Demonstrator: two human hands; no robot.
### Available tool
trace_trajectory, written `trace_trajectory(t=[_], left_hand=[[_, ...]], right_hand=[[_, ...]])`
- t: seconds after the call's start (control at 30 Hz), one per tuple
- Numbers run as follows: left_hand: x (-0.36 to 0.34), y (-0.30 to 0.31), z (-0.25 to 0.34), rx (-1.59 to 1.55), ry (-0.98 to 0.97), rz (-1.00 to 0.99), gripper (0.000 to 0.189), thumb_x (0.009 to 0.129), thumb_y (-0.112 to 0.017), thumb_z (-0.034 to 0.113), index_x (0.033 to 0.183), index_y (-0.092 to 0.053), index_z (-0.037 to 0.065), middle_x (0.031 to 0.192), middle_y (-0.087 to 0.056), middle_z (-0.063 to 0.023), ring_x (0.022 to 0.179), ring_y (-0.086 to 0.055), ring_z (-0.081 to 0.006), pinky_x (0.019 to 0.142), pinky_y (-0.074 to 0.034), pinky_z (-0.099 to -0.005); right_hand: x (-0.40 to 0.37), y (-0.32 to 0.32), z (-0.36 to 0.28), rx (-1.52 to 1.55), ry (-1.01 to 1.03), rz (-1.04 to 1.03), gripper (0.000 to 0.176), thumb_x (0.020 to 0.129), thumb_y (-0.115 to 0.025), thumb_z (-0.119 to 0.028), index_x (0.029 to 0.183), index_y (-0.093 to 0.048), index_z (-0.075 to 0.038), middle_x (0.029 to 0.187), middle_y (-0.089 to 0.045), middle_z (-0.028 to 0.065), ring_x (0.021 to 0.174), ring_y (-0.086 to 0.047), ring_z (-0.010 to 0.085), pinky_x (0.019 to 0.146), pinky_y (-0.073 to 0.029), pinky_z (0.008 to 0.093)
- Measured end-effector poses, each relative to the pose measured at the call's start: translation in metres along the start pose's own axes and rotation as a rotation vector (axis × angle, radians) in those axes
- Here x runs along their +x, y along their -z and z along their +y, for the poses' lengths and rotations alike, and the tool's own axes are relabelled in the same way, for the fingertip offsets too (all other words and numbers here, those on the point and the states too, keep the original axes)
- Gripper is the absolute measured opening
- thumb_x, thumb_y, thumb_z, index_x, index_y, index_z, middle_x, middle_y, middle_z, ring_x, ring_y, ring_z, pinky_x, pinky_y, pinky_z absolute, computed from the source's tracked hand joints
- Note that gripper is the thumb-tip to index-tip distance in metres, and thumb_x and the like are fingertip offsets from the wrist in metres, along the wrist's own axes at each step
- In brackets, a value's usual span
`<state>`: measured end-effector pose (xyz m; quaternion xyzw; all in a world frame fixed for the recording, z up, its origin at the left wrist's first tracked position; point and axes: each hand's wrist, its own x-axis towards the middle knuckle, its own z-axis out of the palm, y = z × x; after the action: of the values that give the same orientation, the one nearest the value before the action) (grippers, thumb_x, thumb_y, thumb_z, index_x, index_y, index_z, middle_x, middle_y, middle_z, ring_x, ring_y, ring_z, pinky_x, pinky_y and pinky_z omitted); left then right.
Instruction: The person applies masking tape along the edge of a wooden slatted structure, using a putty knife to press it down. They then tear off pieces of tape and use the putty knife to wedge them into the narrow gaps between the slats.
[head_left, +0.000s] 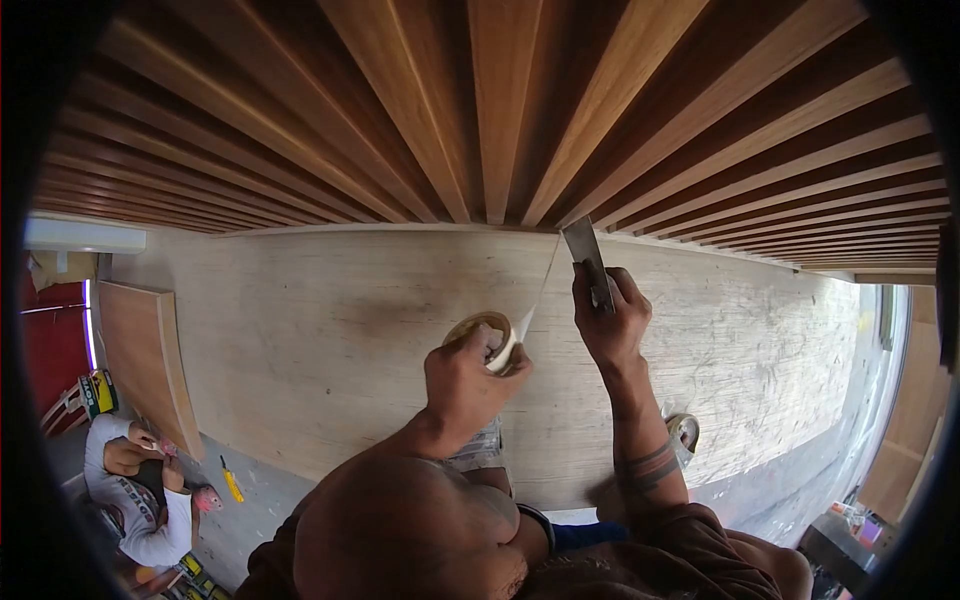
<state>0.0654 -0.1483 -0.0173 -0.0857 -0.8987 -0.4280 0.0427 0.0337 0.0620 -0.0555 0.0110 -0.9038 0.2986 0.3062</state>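
Beige tape roll [491, 341] sits in the left hand [465, 385], fingers curled shut; the right hand [606, 322] clenches a scraper [585, 256]. A skewed pull could snap the taut strip [546, 280].

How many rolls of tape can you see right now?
2. One tape roll in the left hand; a second roll beside the forearm of the right hand, which grips a scraper. Others may be hidden.

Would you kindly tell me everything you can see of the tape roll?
The tape roll is a tan ring, seemingly masking tape, held tilted before the plywood. The left hand grips it, fingers over its rim. A thin pale strip runs from it up toward the blade in the right hand.
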Motion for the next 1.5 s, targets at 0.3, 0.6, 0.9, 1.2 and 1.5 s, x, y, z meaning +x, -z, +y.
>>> trace_trajectory(t=[0.3,0.6,0.9,1.2,1.5], left_hand=[[0.0,-0.005,-0.003,-0.047,-0.051,-0.049,0.027,0.077,-0.088,0.021,0.082,-0.068,0.004,0.069,-0.071,-0.0119,0.061,-0.071,-0.0383,0.057,-0.061,-0.0453],[0.047,0.015,-0.061,0.09,0.131,0.144,0.022,0.08,-0.088,0.01,0.081,-0.069,-0.001,0.067,-0.072,-0.0157,0.057,-0.073,-0.025,0.056,-0.056,-0.0356],[0.074,0.007,-0.067,0.301,-0.117,0.399,0.021,0.08,-0.087,0.015,0.088,-0.072,0.002,0.081,-0.074,-0.0187,0.071,-0.072,-0.043,0.061,-0.06,-0.0472],[0.077,0.014,-0.063,0.294,-0.132,0.405,0.024,0.079,-0.089,0.016,0.086,-0.072,0.002,0.081,-0.074,-0.0195,0.072,-0.072,-0.0435,0.064,-0.061,-0.0476],[0.075,0.014,-0.062,0.306,-0.112,0.413,0.025,0.079,-0.09,0.018,0.084,-0.071,0.002,0.079,-0.073,-0.0187,0.07,-0.072,-0.043,0.061,-0.06,-0.0467]], right_hand=[[0.002,0.002,-0.001,0.019,-0.013,-0.012,0.009,0.089,-0.085,-0.003,0.092,-0.077,-0.005,0.078,-0.067,0.0083,0.058,-0.066,0.0267,0.052,-0.052,0.0379],[0.002,0.001,-0.003,0.014,-0.019,-0.018,0.01,0.09,-0.084,-0.003,0.086,-0.075,-0.005,0.075,-0.066,0.0081,0.055,-0.064,0.0269,0.05,-0.051,0.0381],[0.006,0.008,-0.003,0.011,-0.014,-0.008,0.008,0.09,-0.084,-0.004,0.088,-0.076,-0.005,0.076,-0.067,0.0082,0.055,-0.065,0.0268,0.05,-0.051,0.0383],[0.001,0.006,0.002,0.02,-0.019,-0.014,0.006,0.09,-0.084,-0.004,0.092,-0.078,-0.006,0.078,-0.067,0.008,0.057,-0.066,0.0276,0.052,-0.052,0.0382],[0.001,-0.002,-0.004,0.086,-0.03,0.016,0.007,0.09,-0.084,-0.005,0.094,-0.079,-0.006,0.077,-0.067,0.0078,0.056,-0.066,0.0274,0.051,-0.052,0.0389]])
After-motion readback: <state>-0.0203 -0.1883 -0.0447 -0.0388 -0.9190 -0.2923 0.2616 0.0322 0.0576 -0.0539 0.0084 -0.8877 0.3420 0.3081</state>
